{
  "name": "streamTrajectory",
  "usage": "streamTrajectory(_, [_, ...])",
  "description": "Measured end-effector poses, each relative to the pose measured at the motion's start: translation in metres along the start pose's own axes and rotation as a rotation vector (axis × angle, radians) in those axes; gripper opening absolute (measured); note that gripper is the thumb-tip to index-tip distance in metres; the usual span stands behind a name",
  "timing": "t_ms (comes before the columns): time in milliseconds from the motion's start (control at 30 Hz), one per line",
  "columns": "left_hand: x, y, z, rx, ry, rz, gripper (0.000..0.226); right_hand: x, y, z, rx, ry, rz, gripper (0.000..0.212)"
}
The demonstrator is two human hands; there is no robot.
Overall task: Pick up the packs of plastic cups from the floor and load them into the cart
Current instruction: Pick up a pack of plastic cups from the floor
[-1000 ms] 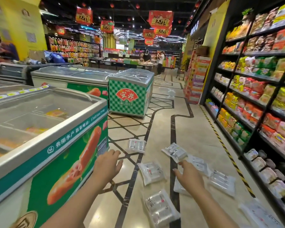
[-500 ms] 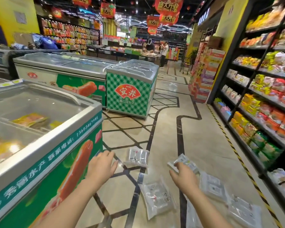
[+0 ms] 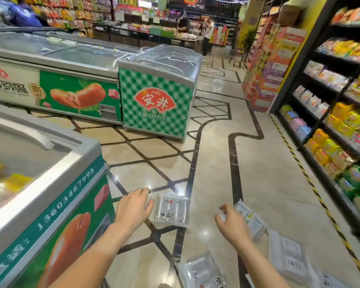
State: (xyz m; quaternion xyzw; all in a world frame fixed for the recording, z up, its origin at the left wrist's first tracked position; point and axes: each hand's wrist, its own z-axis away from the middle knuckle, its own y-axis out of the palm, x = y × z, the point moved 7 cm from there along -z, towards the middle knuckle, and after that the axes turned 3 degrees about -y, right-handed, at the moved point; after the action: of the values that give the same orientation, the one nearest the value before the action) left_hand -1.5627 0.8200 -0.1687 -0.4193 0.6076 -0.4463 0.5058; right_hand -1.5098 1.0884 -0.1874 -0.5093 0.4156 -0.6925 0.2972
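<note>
Several clear packs of plastic cups lie on the shiny floor. My left hand reaches out with straight fingers, its fingertips at the left edge of one pack. My right hand hovers with loosely curled fingers over the near end of a second pack; whether it touches the pack I cannot tell. Another pack lies near the bottom edge, and more packs lie at the lower right. The cart is out of view.
A chest freezer stands close on my left, and a green checked freezer stands further ahead. Stocked shelves line the right side behind a yellow-black floor stripe. Two people stand far down the aisle.
The view has moved forward and down toward the packs. Both hands have reached further out; the left has come up to the edge of one pack, the right stays over the second.
</note>
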Motion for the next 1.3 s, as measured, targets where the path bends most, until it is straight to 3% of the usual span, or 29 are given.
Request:
streamTrajectory(233, [0.014,0.081,-0.175,0.096,-0.065,0.091,0.045,0.012,0.04,-0.182,0.09,0.066,-0.054,0.038])
streamTrajectory(333, [0.018,0.119,-0.235,0.166,-0.104,0.107,0.037,0.006,0.064,-0.245,0.125,0.092,-0.038,0.039])
streamTrajectory(533, [0.049,0.255,-0.323,0.276,-0.192,0.122,0.04,-0.039,0.171,-0.345,0.205,0.164,-0.013,0.041])
streamTrajectory(1000, [0.148,0.708,-0.406,0.447,-0.256,0.142,0.059,-0.228,0.55,-0.533,0.261,0.347,-0.11,0.057])
streamTrajectory(1133, [0.172,0.783,-0.415,0.507,-0.316,0.153,0.069,-0.272,0.61,-0.563,0.281,0.425,-0.129,0.066])
streamTrajectory(1300, [0.188,0.836,-0.409,0.533,-0.52,0.378,0.082,-0.308,0.664,-0.578,0.329,0.569,-0.33,0.085])
